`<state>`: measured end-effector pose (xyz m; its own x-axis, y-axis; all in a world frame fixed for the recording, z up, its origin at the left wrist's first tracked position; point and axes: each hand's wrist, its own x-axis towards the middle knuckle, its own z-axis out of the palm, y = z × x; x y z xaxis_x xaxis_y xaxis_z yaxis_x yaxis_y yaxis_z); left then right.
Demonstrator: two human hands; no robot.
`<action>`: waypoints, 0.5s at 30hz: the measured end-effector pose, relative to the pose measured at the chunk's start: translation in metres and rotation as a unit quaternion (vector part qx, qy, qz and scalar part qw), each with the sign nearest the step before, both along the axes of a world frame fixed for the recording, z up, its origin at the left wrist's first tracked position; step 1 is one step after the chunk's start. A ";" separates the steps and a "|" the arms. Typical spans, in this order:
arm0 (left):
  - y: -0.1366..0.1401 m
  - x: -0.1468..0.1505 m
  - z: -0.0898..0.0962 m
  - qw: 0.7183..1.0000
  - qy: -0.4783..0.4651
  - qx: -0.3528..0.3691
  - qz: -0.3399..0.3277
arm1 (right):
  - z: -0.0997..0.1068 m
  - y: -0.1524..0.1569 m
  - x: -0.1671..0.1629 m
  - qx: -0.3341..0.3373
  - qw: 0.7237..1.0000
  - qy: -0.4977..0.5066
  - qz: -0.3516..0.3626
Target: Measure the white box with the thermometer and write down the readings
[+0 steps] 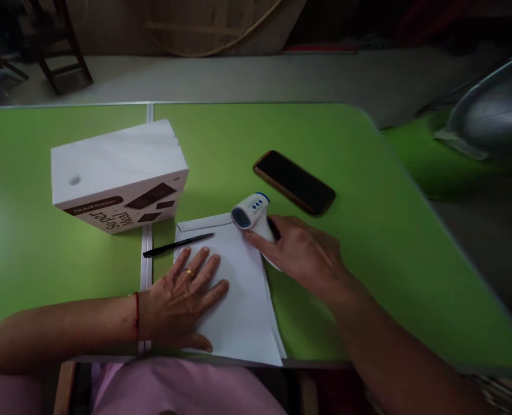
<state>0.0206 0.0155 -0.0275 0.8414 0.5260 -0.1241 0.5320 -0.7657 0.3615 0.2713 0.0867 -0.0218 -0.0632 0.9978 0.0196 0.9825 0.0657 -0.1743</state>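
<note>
My left hand (186, 297) lies flat with its fingers spread on a white paper pad (242, 311) at the table's near edge. Just beyond those fingertips, a black pen (178, 245) rests partly over the pad's top left corner. My right hand (307, 253) is wrapped round the handle of a white and blue infrared thermometer (252, 213). Its dark screen end faces back toward me, over the pad's upper right corner. Part of the handle is hidden by my fingers. Beyond my right hand lies a dark phone (295, 181) in a brown case.
A white box (120, 164) with brown print stands at the left on the green table (221, 138). A metal strip (145, 271) marks a seam in the tabletop. Past the table are a wooden chair (61, 46) and, at right, a green object (432, 153) with a shiny metallic part.
</note>
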 end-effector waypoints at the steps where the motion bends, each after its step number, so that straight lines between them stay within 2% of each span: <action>1: -0.001 0.001 0.000 1.000 -0.001 0.009 0.000 | 0.004 0.000 -0.002 0.046 0.998 -0.024 0.026; 4: -0.004 0.000 0.002 0.999 -0.002 0.032 0.003 | 0.015 -0.001 -0.020 0.209 0.966 -0.030 0.152; 5: -0.004 -0.001 0.002 0.999 -0.001 0.035 0.004 | 0.018 -0.002 -0.031 0.238 0.949 -0.018 0.208; 7: -0.003 -0.002 0.003 0.999 0.000 0.034 0.006 | 0.020 -0.004 -0.052 0.228 0.921 0.004 0.317; 9: -0.002 -0.003 0.003 0.999 -0.005 0.035 0.010 | 0.018 -0.005 -0.071 0.180 0.907 -0.008 0.380; 12: 0.000 -0.002 0.002 0.998 -0.018 0.055 0.014 | 0.011 -0.002 -0.081 0.139 0.899 -0.045 0.413; 15: 0.002 -0.001 0.000 0.996 -0.020 0.086 0.018 | 0.007 0.004 -0.072 0.159 0.889 -0.033 0.428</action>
